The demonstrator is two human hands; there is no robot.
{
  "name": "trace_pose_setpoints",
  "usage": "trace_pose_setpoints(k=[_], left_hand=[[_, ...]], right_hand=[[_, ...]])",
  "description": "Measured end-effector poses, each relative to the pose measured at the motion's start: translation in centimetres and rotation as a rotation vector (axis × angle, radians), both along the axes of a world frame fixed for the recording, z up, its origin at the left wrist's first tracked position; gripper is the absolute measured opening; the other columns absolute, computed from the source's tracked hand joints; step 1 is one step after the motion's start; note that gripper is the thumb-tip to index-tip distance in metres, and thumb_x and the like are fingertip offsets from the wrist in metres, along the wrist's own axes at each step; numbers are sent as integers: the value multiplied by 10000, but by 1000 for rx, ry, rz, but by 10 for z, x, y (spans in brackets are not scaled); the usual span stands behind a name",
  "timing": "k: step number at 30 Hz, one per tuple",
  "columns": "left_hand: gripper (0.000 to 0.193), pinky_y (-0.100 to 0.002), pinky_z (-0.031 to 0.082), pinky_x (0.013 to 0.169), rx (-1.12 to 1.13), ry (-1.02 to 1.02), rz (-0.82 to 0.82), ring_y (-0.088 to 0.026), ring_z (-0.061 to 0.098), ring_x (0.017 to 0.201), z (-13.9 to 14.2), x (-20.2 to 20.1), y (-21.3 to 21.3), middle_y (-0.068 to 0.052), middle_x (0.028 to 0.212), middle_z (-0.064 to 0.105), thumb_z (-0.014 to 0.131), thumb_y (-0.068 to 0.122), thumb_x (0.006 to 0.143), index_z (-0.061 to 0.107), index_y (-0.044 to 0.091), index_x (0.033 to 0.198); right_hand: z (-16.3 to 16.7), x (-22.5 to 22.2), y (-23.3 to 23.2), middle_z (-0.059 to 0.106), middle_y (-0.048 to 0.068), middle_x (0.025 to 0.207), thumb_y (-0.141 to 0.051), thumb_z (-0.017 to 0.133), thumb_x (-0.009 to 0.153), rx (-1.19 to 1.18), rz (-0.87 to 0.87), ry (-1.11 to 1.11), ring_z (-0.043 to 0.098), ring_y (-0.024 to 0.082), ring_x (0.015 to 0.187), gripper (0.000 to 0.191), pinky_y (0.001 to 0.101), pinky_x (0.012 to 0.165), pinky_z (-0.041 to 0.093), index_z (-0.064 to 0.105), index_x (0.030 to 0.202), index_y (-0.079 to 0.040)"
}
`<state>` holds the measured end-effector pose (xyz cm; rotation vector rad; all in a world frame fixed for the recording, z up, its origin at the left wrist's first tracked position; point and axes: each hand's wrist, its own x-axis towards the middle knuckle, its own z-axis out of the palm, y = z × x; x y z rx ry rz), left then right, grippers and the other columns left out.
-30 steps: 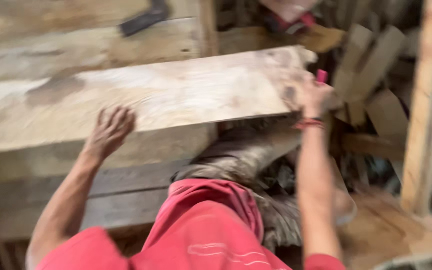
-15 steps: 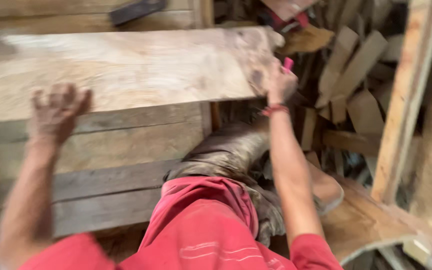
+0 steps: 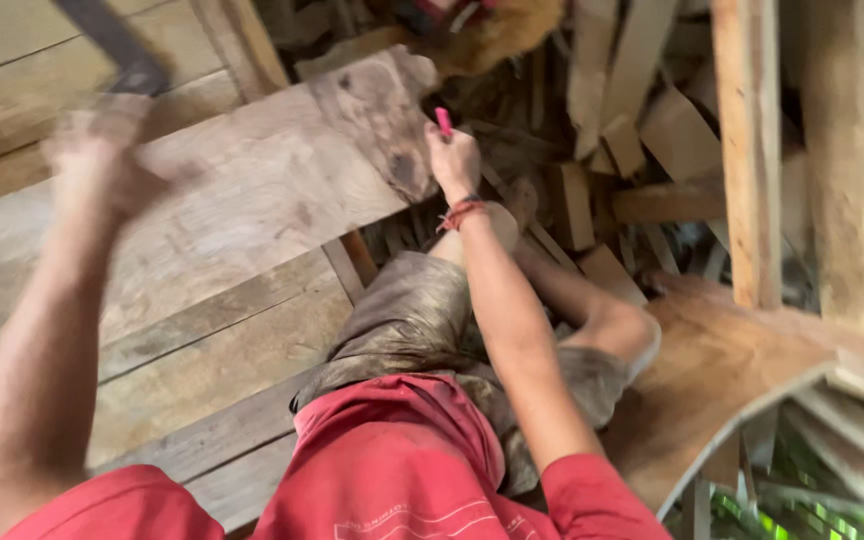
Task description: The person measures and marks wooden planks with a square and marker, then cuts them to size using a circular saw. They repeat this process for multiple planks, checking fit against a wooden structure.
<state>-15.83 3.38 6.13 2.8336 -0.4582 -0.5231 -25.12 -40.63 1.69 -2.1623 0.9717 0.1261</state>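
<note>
A person's right hand (image 3: 452, 158) pinches a pink marker (image 3: 443, 120) at the end of a wide plank (image 3: 252, 200) lying across the boards. The blurred left hand (image 3: 102, 165) reaches toward a dark tool (image 3: 117, 45); its grip cannot be told. Steadying the plank would likely keep marks true.

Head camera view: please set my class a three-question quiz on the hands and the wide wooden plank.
1. True or false: the right hand grips a pink marker-like stick.
2. Which hand is blurred? A) left hand B) right hand
3. Fill in: the right hand is at the ____ end of the wide pale wooden plank, the end by the heap of offcut wooden boards.

Key: 1 true; 2 A; 3 stained (darker).
</note>
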Motion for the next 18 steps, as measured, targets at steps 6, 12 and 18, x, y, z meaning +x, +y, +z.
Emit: trace_pose_setpoints(k=[6, 12, 18], left_hand=[[1232, -757, 132, 1142, 502, 145, -457, -384, 101, 1581, 32, -110, 5, -214, 1714, 45, 803, 672, 657, 156, 320, 1644], [618, -683, 442, 1049, 231, -203, -610, -452, 420, 1421, -8, -127, 13, -240, 1593, 354, 640, 205, 951, 432, 155, 1531], [512, -535, 576, 958, 347, -282, -803, -451, 531, 1318, -22, -118, -55, -281, 1540, 441, 546, 55, 1044, 444, 78, 1545]], right_hand=[[-21, 5, 6, 679, 153, 619, -467, 724, 867, -63, -127, -4, 673, 247, 591, 455, 446, 596, 502, 753, 759, -26], [-59, 9, -19, 683, 120, 644, -505, 713, 930, -148, -259, -298, 621, 246, 577, 577, 477, 587, 475, 647, 671, 6], [-46, 18, -95, 650, 109, 618, -482, 745, 926, -256, -230, -338, 597, 262, 552, 576, 479, 566, 438, 625, 673, 22]])
